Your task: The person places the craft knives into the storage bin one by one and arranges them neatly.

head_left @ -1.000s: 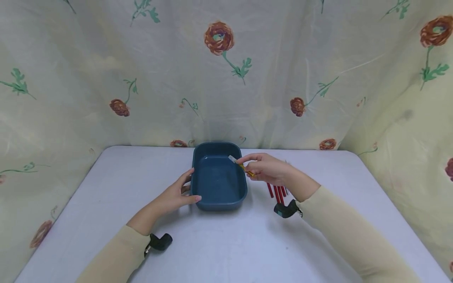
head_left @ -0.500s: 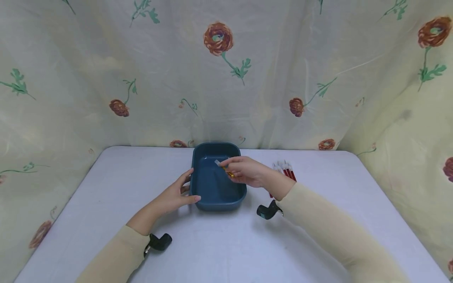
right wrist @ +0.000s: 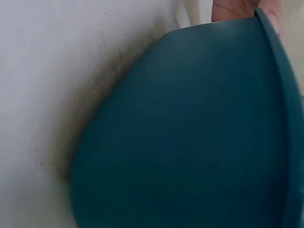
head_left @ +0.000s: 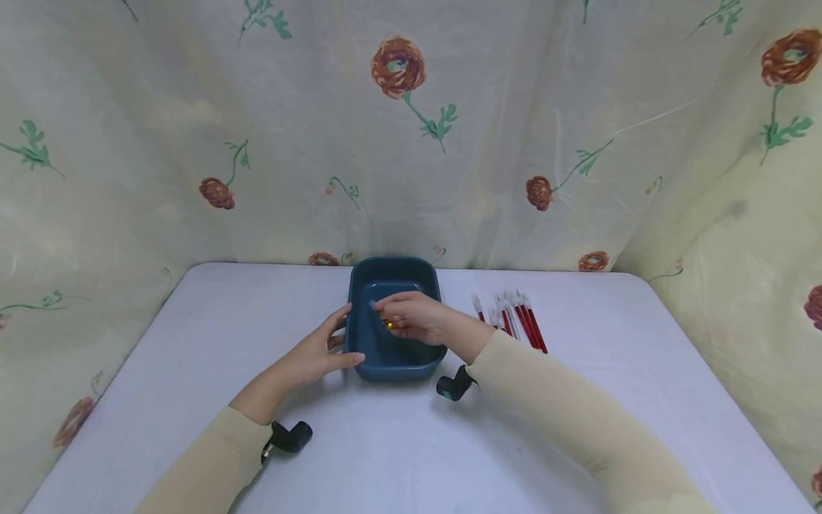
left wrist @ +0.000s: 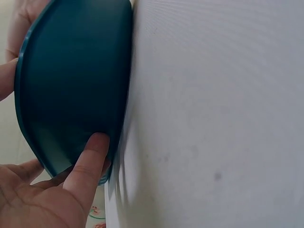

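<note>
Your right hand (head_left: 414,318) swung deeper, so the yellow stick (head_left: 389,325) it pinched was properly over the blue tub (head_left: 398,372); left hand (head_left: 315,361), fingers spread, gripped the side.

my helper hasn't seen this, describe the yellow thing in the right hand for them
On the table stands a blue dish. Reaching over its right side, the right hand pinches a partly hidden yellow stick. Its colour sets it apart from the red sticks beside the dish.
</note>
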`<state>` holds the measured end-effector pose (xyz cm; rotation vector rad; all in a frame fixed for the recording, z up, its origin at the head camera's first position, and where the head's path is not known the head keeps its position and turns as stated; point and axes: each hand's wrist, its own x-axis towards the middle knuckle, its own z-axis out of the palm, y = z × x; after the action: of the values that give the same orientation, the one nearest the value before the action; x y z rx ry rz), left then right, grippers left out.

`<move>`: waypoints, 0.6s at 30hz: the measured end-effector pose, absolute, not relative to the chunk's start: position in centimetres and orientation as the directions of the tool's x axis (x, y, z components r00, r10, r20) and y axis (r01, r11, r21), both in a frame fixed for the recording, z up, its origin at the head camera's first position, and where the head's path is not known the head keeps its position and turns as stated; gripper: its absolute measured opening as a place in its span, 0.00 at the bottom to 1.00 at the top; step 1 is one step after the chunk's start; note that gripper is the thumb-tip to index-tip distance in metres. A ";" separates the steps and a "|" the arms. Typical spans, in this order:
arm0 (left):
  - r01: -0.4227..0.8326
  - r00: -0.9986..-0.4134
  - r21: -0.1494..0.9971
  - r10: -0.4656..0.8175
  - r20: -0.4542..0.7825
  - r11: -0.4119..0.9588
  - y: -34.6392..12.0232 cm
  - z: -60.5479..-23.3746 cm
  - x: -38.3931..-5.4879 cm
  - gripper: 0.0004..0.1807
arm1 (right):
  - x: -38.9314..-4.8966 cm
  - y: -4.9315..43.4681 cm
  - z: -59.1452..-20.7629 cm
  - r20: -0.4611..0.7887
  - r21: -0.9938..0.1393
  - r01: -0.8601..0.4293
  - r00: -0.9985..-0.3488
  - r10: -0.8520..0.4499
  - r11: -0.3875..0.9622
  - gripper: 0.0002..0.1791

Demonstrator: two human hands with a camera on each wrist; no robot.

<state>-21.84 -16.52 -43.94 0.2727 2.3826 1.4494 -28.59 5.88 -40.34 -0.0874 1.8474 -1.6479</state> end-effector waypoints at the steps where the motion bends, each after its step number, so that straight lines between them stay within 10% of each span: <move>1: -0.015 -0.925 0.887 0.330 -0.188 0.461 -16.5 -43.9 -21.9 0.53 | -28.6 5.7 -40.4 -0.417 -0.909 0.361 -0.787 -0.455 0.208 0.23; 18: -0.003 -0.924 0.888 0.338 -0.178 0.460 -16.5 -44.0 -21.8 0.53 | -29.0 3.9 -41.2 -0.407 -0.911 0.338 -0.821 -0.400 0.235 0.19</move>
<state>-21.78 -16.53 -43.97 0.2847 2.3840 1.4516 -29.04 3.92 -41.17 -0.0567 1.9310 -1.6421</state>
